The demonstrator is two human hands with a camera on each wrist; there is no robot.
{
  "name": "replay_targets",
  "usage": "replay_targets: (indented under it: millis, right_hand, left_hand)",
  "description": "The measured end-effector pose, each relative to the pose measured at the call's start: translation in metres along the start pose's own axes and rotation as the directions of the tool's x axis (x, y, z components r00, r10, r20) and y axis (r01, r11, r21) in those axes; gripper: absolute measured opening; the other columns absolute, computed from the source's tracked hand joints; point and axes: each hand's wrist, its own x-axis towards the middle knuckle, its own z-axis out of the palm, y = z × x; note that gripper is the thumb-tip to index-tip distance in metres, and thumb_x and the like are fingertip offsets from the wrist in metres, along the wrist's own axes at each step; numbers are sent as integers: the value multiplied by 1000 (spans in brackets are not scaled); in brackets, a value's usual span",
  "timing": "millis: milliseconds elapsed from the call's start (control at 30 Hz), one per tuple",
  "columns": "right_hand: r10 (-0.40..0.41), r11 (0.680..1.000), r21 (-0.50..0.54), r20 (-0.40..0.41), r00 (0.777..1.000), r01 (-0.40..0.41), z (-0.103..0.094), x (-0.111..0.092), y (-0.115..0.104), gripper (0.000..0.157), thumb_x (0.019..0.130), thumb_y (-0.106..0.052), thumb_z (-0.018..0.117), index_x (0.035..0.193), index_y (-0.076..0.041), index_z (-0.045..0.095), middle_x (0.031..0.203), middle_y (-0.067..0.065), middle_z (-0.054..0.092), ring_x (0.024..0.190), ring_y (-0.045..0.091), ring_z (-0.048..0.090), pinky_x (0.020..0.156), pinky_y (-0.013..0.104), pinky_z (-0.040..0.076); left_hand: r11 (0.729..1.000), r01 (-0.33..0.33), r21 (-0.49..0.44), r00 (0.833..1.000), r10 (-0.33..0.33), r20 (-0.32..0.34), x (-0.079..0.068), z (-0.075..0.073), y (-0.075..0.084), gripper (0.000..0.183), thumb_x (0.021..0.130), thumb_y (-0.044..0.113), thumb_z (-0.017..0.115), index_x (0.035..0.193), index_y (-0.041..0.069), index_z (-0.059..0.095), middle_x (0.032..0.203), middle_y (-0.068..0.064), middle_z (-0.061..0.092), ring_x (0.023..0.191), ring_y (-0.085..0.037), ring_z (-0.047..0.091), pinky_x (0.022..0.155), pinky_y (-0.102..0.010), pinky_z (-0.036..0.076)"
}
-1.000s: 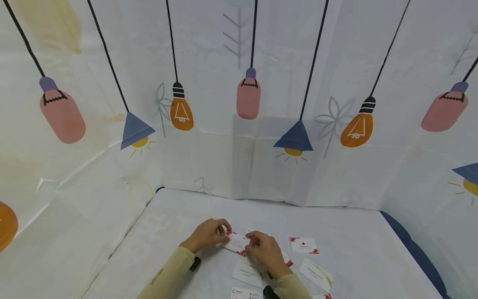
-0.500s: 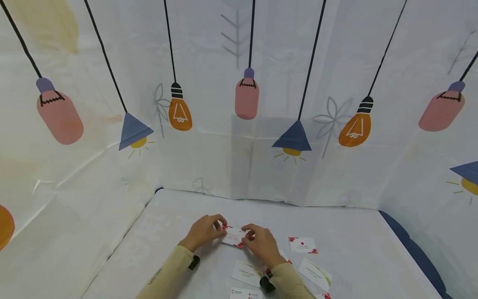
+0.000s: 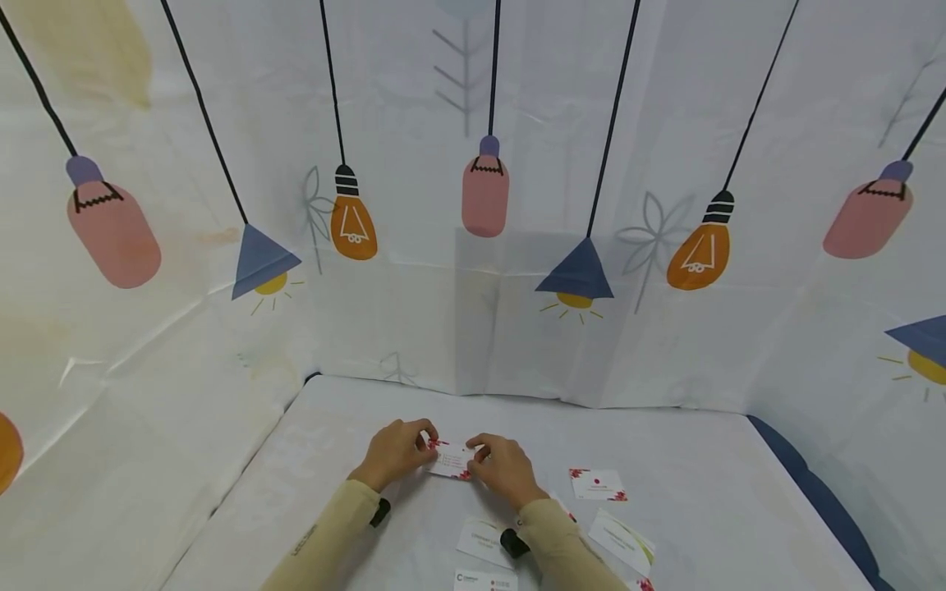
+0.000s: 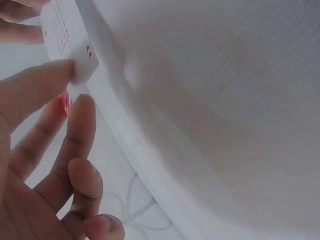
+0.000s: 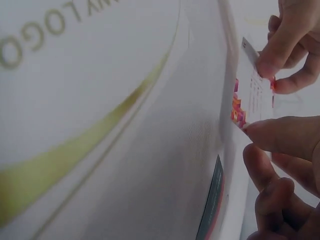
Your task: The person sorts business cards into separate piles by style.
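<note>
One red-cornered card in the pinch of left hand and right hand

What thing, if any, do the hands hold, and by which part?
A white card with red print: the left hand pinches its left end, the right hand its right end.

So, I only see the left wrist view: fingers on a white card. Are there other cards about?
Observer: Yes: besides the held card, the head view shows a red-cornered card right of the right hand.
Visitor: Any words readable on others?
Observer: The right wrist view shows LOGO in big letters on a green-striped card.
Visitor: And in the background?
Observer: Hanging lamps, printed on a white backdrop; the head view shows them.
</note>
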Motion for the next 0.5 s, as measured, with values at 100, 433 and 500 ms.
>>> replay_targets:
  millis: [100, 433, 500]
  right_hand:
    - [5, 1000, -8, 15, 1000, -5, 1, 5, 0, 27, 83, -14, 78, 110, -16, 75, 80, -9, 68, 63, 6, 54, 58, 29, 44]
    - [20, 1000, 1, 21, 1000, -20, 4, 12, 1, 28, 83, -15, 77, 111, -16, 75, 80, -9, 68, 61, 7, 54, 55, 30, 44]
    - [24, 1000, -5, 21, 999, -24, 5, 13, 1, 28, 82, -15, 77, 111, -17, 75, 80, -9, 68, 64, 8, 55, 57, 30, 44]
  left_hand:
    - [1000, 23, 16, 1000, -23, 7, 1, 0, 0, 19, 82, 23, 83, 96, 22, 71, 75, 9, 66, 66, -8, 52, 59, -30, 43]
    - [998, 55, 17, 998, -55, 24, 7, 1, -3, 20, 81, 21, 84, 95, 19, 70, 75, 8, 66, 65, -10, 54, 59, -32, 44]
    - [998, 69, 14, 997, -70, 32, 8, 3, -5, 20, 81, 22, 83, 95, 20, 70, 76, 8, 66, 66, -9, 54, 59, -32, 44]
